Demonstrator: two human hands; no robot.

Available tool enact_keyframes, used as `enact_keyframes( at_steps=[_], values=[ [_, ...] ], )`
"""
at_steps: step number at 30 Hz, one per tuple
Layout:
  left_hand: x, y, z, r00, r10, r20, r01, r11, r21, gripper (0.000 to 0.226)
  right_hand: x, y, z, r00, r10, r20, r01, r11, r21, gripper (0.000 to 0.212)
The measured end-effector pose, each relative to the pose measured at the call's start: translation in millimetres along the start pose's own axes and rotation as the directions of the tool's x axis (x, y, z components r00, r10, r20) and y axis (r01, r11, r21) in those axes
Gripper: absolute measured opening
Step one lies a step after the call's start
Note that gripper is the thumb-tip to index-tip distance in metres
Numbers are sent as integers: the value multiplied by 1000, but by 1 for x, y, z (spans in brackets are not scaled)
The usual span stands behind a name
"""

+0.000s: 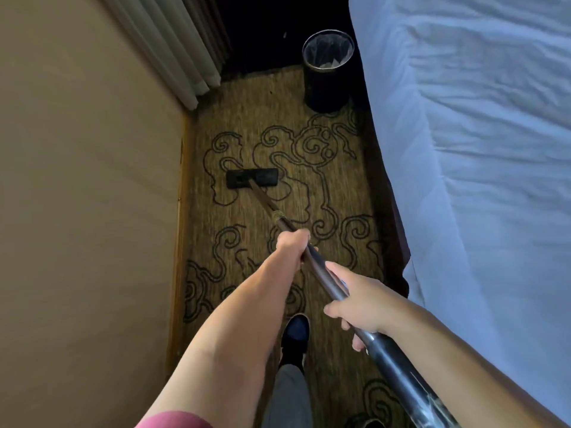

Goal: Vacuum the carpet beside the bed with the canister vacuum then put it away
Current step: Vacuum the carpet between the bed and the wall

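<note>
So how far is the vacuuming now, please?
Midway, apparently. Both hands, left and right, grip the wand; its floor head sits on the carpet between wall and bed. Left: the strip toward the bin, then storage. Cleaned area cannot be judged.

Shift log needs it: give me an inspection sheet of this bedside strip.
Surface: patterned carpet, dark swirl motifs.
Job's things: floor head flat on carpet; wand slants up to the hands.
Clutter: lined waste bin at the far end beside the bed.
Hands: left hand grips wand further down; right hand holds it nearer the body.
Cables: nothing seen.
Surroundings: bed right, wall left, curtain.
</note>
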State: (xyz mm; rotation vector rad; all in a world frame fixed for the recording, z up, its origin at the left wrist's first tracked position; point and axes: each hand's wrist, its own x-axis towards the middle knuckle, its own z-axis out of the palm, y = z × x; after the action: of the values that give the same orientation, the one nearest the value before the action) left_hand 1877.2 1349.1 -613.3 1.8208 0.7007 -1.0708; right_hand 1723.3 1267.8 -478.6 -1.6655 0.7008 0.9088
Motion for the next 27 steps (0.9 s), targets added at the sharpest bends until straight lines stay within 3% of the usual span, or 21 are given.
enact_keyframes(
  at_steps=[7,13,20,23,27],
  values=[
    [44,65,-30,1000,18,-4,-18,1000,-18,18,49,-70,-17,999,46,-6,-46,999,-19,96],
    [78,118,-60,998,42,-45,-40,998,42,37,85,-133,-22,998,65,-12,-65,998,-5,97],
    [120,172,-90,997,79,-22,-79,997,0,22,126,-187,-31,999,24,-45,-24,1000,-13,88],
    [144,195,-102,995,97,-24,-96,993,65,19,147,-210,-29,998,31,-47,-31,1000,1,87],
    [170,222,-112,987,155,-31,-148,974,169,18,167,-243,-38,999,12,-43,-19,988,-154,80]
  ],
)
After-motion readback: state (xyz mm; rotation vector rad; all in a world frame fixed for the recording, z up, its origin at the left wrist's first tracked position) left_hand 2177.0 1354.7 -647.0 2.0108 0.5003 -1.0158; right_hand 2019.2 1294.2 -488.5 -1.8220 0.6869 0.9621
